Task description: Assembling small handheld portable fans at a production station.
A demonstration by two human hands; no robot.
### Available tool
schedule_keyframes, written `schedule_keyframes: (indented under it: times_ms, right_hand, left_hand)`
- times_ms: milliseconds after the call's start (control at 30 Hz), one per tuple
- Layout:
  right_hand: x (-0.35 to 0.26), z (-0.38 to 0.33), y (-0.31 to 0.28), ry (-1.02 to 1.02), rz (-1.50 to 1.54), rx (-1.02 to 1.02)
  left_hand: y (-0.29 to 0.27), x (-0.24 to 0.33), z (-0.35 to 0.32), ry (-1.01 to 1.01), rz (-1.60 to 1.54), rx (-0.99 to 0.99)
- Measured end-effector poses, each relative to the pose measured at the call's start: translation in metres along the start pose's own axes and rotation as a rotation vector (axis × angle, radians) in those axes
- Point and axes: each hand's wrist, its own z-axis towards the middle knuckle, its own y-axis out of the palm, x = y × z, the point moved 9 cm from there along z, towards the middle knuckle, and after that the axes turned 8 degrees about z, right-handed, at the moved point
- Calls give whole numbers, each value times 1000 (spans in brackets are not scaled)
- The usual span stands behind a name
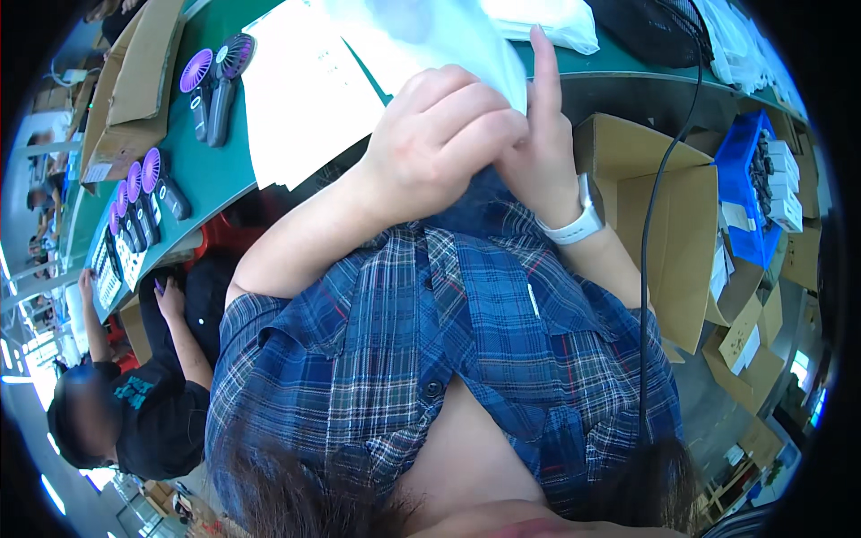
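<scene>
Both my hands meet above the near edge of the green table (235, 161). My left hand (441, 134) is closed, knuckles up, at the lower edge of a thin, pale plastic bag (466, 54) washed out by glare. Against its fingertips, my right hand (547, 148) is closed on the same edge, with its index finger pointing up; a white watch is on that wrist. The pinch itself is partly hidden by my left fingers. White paper sheets (305, 99) lie to the left of my hands, under the bag's side.
Handheld fans with purple grilles (215, 99) lie beyond the papers, and several more (134, 211) farther left. A cardboard box (143, 81) stands at the far left. Right of me are an open carton (668, 242), a blue bin (744, 188) and a hanging black cable (647, 251). A co-worker (134, 394) sits at left.
</scene>
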Motion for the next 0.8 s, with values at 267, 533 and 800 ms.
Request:
schedule_keyframes:
  times_ms: [267, 533, 800]
  right_hand:
    - [-1, 5, -34, -44, 316, 143]
    - [47, -60, -102, 315, 1056, -3]
    - [164, -289, -301, 964, 570, 741]
  left_hand:
    - [29, 34, -6, 139, -246, -257]
    - [58, 28, -29, -16, -471, -577]
    - [69, 0, -44, -294, -450, -764]
